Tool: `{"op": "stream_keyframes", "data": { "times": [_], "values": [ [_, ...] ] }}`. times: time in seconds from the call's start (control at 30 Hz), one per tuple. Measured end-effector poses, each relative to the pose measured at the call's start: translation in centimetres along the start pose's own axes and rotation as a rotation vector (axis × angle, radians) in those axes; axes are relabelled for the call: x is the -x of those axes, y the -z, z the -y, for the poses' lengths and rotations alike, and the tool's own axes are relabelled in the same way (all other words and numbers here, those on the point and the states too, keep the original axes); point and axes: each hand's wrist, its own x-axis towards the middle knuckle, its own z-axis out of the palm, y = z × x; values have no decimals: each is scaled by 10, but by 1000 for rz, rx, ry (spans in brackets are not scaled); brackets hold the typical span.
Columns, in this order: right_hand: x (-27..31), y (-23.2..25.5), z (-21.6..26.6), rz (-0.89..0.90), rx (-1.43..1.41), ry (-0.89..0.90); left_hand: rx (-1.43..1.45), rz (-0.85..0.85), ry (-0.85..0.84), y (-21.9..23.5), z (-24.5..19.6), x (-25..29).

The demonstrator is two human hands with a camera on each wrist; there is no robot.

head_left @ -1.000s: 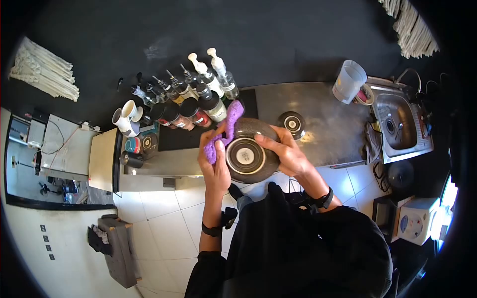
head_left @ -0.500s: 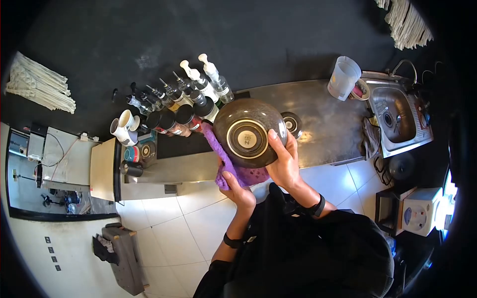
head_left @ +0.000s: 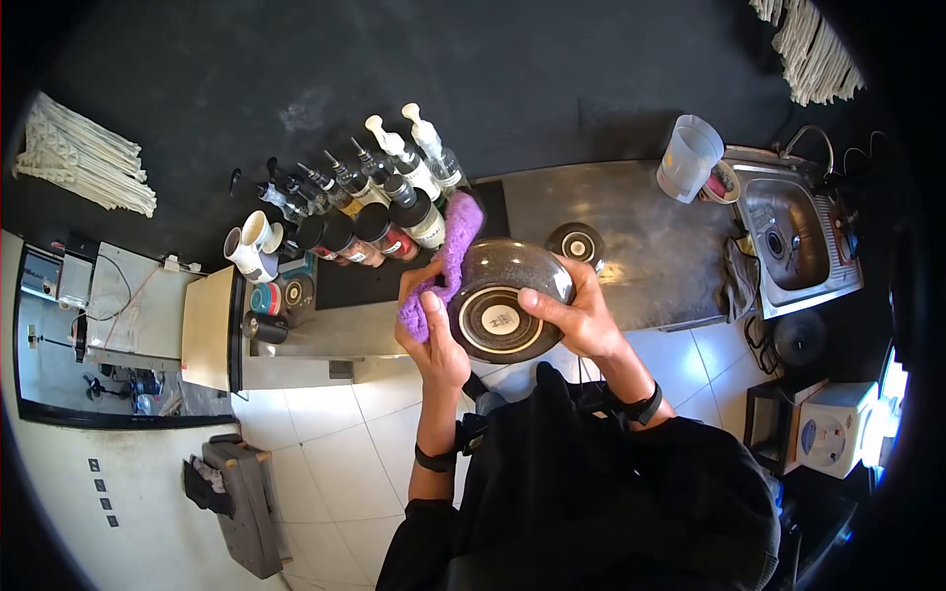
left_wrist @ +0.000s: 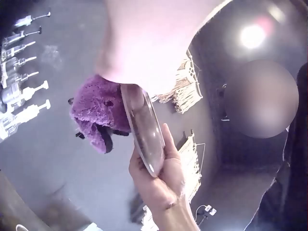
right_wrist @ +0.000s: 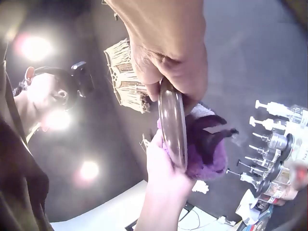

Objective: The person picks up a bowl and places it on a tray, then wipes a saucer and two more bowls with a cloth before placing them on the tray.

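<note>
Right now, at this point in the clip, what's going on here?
A person holds up a dark round dish, underside facing them. The right hand grips one side; the left hand holds a purple cloth at the opposite edge. Another dark round piece sits on the metal counter.

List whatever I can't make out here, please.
Dish: inside, hidden by its own underside, head view.
Stamp on its base: too small to read, head view.
Left hand: fingertips except the thumb's, behind purple cloth, head view.
Fringed hanging, upper right: top cut off by the edge, head view.
</note>
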Motion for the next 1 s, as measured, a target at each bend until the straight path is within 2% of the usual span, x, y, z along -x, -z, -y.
{"op": "stream_keyframes", "data": {
  "times": [0.03,0.1,0.17,0.23,0.3,0.33,0.37,0.43,0.47,0.5,0.57,0.63,0.67,0.7,0.77,0.83,0.9,0.93,1.0],
  "values": [
    [1,1,0,-1,-1,-1,-38,63,-40,0,-1,0],
    [2,4,-3,-39,-79,-32,-59,58,-29,0,4,6],
    [3,0,-9,-54,-110,-2,76,-53,18,0,18,18],
    [2,-7,-14,-171,-310,36,149,-143,17,-7,31,35],
    [1,-19,-31,-333,-407,104,56,-179,-59,-12,44,51],
    [2,-23,-40,-378,-367,114,-45,-188,-85,-13,50,59],
    [2,-27,-45,-421,-325,128,-173,-101,-112,-9,52,64],
    [3,-33,-56,-475,-146,153,-162,-32,-64,-20,43,68],
    [3,-34,-62,-481,-103,132,-553,79,-208,-9,44,68],
    [1,-36,-65,-482,-61,107,-643,157,-214,-10,35,69],
    [-4,-42,-65,-486,-124,121,-639,223,-182,-11,25,69],
    [-3,-42,-72,-501,-129,132,-680,222,-140,2,43,69],
    [1,-31,-81,-445,-91,53,-478,174,-14,6,58,63],
    [2,-32,-83,-449,-92,50,-379,110,95,8,62,55],
    [3,-36,-86,-429,-94,60,-133,11,267,5,51,37],
    [4,-38,-79,-434,-102,56,47,-43,351,8,50,36],
    [-1,-34,-78,-451,-80,126,569,-256,674,18,49,40],
    [-6,-27,-72,-426,4,134,687,-205,698,24,52,42],
    [-15,-15,-78,-425,68,182,716,-185,685,25,54,46]
  ]
}}
